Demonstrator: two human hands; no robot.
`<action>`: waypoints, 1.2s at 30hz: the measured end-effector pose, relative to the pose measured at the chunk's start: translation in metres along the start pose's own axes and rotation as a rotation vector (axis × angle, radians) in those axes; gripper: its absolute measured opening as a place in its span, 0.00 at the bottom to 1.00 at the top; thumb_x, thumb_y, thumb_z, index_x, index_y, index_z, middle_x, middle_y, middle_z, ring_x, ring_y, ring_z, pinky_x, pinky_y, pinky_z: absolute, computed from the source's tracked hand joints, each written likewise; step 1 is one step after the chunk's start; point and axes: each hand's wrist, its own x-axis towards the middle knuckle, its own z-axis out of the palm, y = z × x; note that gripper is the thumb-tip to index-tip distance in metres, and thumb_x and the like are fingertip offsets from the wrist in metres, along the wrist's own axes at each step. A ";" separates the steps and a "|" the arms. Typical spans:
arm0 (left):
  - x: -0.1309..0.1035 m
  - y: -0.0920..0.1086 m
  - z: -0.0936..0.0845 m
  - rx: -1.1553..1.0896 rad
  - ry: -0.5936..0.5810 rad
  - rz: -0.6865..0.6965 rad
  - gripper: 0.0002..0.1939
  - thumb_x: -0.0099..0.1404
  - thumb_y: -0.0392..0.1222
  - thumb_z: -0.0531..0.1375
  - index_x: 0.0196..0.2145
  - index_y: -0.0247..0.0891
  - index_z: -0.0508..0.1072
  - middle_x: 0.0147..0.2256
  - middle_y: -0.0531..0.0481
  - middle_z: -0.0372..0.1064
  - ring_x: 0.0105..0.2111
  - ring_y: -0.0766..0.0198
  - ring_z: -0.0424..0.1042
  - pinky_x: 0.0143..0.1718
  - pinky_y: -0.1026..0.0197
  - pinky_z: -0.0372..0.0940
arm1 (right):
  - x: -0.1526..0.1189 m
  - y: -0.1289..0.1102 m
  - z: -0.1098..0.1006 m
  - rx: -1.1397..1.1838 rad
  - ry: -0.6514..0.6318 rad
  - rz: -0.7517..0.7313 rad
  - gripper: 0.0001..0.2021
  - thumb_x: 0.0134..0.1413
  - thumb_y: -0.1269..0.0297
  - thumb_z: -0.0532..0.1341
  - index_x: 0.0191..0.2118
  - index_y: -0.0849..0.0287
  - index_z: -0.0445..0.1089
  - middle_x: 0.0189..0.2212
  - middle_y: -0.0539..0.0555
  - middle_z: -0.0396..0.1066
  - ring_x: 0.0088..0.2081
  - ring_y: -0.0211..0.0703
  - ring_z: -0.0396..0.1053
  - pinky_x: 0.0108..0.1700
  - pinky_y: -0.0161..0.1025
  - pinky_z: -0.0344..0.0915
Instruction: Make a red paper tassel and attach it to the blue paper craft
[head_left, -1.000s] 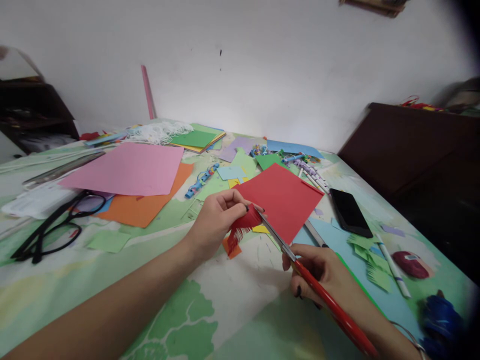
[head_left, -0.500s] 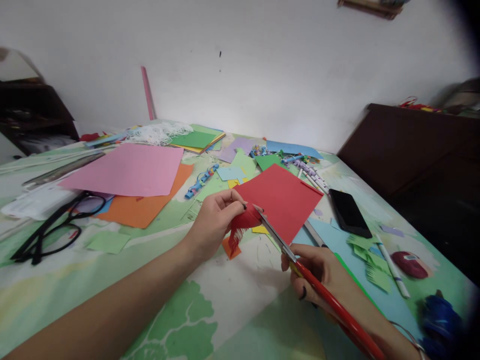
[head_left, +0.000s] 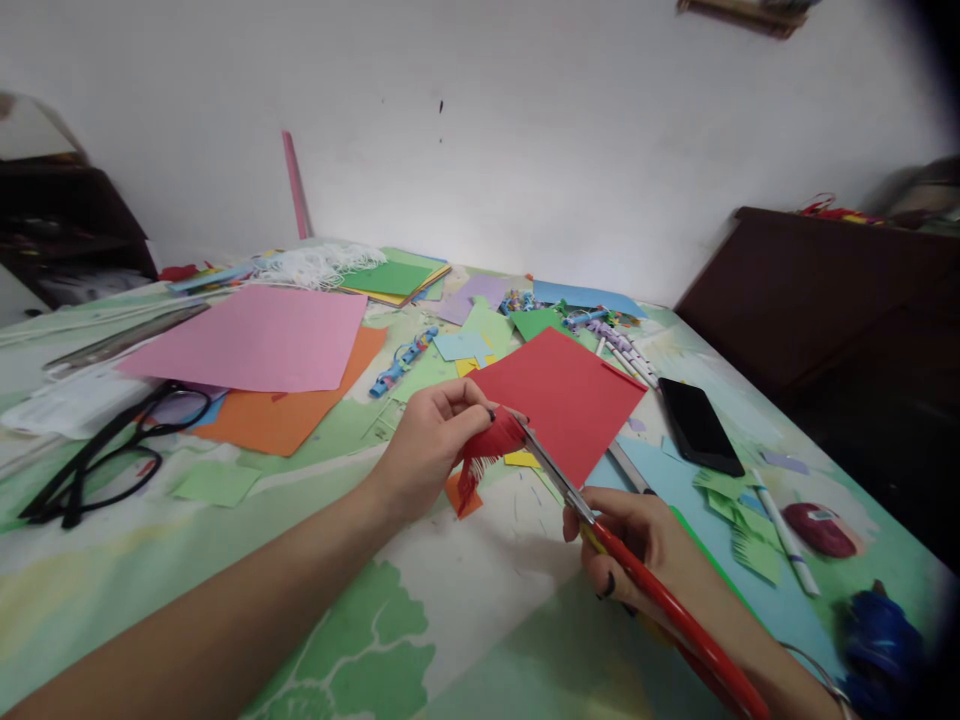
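Between thumb and fingers, my left hand pinches a small red paper strip whose lower edge is cut into fine fringe. My right hand is closed around a pair of red-handled scissors, with the metal blades pointing up and left. The blade tips meet the right end of the strip. Behind the strip lies a larger red sheet on the table. An orange paper scrap sits beneath the hanging fringe.
Left are a pink sheet, an orange sheet and black eyeglasses. A black phone, fringed green paper pieces, a maroon rounded object and a blurred blue object lie right. White yarn is at the back.
The red strip tilts slightly and its fringe hangs a little differently at the blades. Both hands stay nearly in place.
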 end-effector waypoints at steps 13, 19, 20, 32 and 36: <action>-0.001 0.001 0.001 0.034 0.004 0.003 0.05 0.51 0.36 0.61 0.22 0.36 0.66 0.21 0.53 0.66 0.23 0.68 0.67 0.27 0.65 0.64 | -0.001 -0.003 0.002 -0.041 0.007 0.017 0.12 0.44 0.61 0.67 0.31 0.60 0.65 0.17 0.44 0.57 0.20 0.32 0.51 0.22 0.31 0.49; -0.002 0.001 0.001 0.021 -0.003 0.001 0.05 0.51 0.36 0.61 0.22 0.36 0.66 0.22 0.52 0.68 0.25 0.67 0.69 0.29 0.64 0.64 | -0.001 -0.002 0.002 -0.037 0.011 0.011 0.11 0.45 0.62 0.67 0.31 0.60 0.64 0.18 0.44 0.58 0.21 0.32 0.51 0.23 0.31 0.48; -0.002 0.001 0.001 0.022 -0.001 0.004 0.05 0.51 0.36 0.61 0.22 0.36 0.66 0.22 0.53 0.67 0.25 0.67 0.68 0.28 0.65 0.64 | -0.001 -0.002 0.002 -0.043 0.014 0.015 0.11 0.45 0.62 0.66 0.31 0.60 0.64 0.18 0.44 0.58 0.21 0.32 0.51 0.23 0.31 0.48; -0.001 0.002 0.001 0.030 -0.001 0.006 0.04 0.52 0.35 0.60 0.23 0.36 0.67 0.22 0.52 0.68 0.25 0.67 0.69 0.28 0.65 0.63 | 0.001 -0.002 0.001 -0.091 0.018 0.023 0.13 0.43 0.58 0.66 0.29 0.59 0.65 0.18 0.45 0.58 0.22 0.34 0.51 0.22 0.33 0.47; -0.001 0.002 0.002 0.007 -0.013 0.012 0.05 0.52 0.35 0.60 0.22 0.36 0.66 0.22 0.53 0.68 0.26 0.66 0.71 0.29 0.65 0.64 | 0.000 -0.004 0.002 -0.088 0.026 0.032 0.12 0.43 0.59 0.66 0.29 0.60 0.65 0.18 0.45 0.57 0.22 0.34 0.49 0.22 0.33 0.46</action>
